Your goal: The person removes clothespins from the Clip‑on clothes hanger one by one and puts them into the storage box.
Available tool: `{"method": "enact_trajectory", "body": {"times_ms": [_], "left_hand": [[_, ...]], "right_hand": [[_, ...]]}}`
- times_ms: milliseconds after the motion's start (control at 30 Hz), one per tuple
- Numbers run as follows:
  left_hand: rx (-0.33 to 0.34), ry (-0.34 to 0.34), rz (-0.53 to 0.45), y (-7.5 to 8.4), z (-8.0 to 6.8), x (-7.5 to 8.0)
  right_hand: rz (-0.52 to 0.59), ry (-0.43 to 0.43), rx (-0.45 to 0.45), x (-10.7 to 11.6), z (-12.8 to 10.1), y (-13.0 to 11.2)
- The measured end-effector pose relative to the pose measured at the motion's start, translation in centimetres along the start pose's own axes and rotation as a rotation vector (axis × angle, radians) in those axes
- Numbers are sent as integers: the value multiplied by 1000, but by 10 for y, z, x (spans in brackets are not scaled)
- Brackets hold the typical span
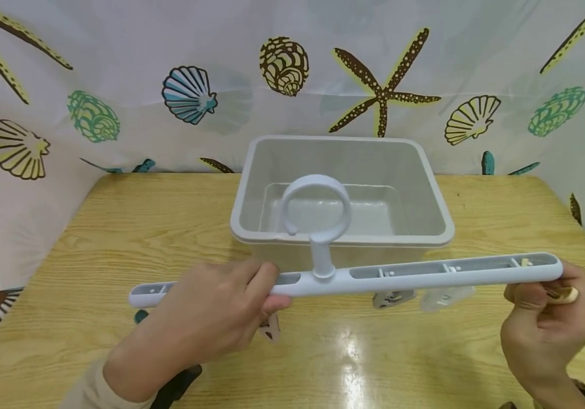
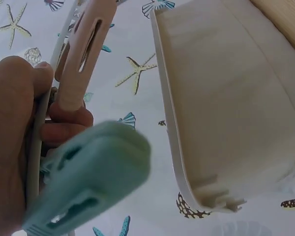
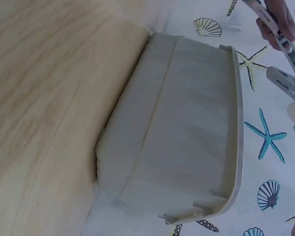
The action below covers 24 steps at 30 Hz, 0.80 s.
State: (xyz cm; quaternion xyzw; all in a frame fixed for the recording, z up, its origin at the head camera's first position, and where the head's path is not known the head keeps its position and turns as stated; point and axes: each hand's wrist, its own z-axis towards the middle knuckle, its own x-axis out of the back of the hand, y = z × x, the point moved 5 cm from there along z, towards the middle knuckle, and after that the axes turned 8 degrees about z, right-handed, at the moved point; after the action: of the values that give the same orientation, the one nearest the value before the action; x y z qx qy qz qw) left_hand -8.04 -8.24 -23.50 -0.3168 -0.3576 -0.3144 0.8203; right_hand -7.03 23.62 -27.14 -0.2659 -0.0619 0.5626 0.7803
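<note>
A white plastic clip hanger (image 1: 425, 275) with a round open hook (image 1: 345, 218) is held level in front of me. My left hand (image 1: 215, 304) grips its bar just left of the hook. At the bar's right end, my right hand (image 1: 553, 335) pinches a beige clip (image 1: 564, 295), partly hidden by the fingers. A grey clip (image 1: 393, 299) and a white clip (image 1: 445, 297) hang under the bar between the hands. The left wrist view shows a pink clip (image 2: 91, 49) and a green clip (image 2: 103, 172) beside my left fingers.
A pale, open plastic bin (image 1: 343, 241) stands on the wooden table (image 1: 133, 227), just behind the hanger. Its inside is bare. A white cloth (image 1: 241, 113) printed with shells and starfish hangs behind and at both sides of the table.
</note>
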Motion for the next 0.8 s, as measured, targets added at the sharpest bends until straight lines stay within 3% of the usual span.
{"method": "enact_trajectory", "body": {"times_ms": [67, 100, 167, 233, 300, 400, 467, 533, 567, 633, 700, 800], "left_hand": [[-4, -22, -5, 3, 0, 0], [-6, -28, 5, 4, 0, 0], [-8, -36, 24, 4, 0, 2], [-11, -37, 38, 3, -1, 4], [-5, -29, 52, -1, -1, 6], [12, -28, 63, -8, -2, 8], [22, -28, 77, -12, -3, 9], [26, -33, 92, -15, -3, 9], [27, -37, 91, -16, -3, 9], [31, -53, 86, -17, -5, 8], [40, -76, 54, -17, -5, 8], [45, -90, -3, -16, -5, 7]], "right_hand": [[-74, 88, 39, 3, 0, -2], [-45, 106, 45, 3, 1, -1], [52, 107, 29, 5, 2, -1], [227, 43, -38, 5, 4, 1], [440, -80, -176, 3, 5, 5], [607, -330, -479, -1, 4, 15], [670, -535, -647, -2, 1, 23], [628, -703, -714, 0, -4, 31], [594, -756, -691, 1, -5, 33], [437, -779, -527, 0, -6, 34], [152, -665, -289, 0, -5, 30], [-267, -380, 19, -1, -2, 16]]}}
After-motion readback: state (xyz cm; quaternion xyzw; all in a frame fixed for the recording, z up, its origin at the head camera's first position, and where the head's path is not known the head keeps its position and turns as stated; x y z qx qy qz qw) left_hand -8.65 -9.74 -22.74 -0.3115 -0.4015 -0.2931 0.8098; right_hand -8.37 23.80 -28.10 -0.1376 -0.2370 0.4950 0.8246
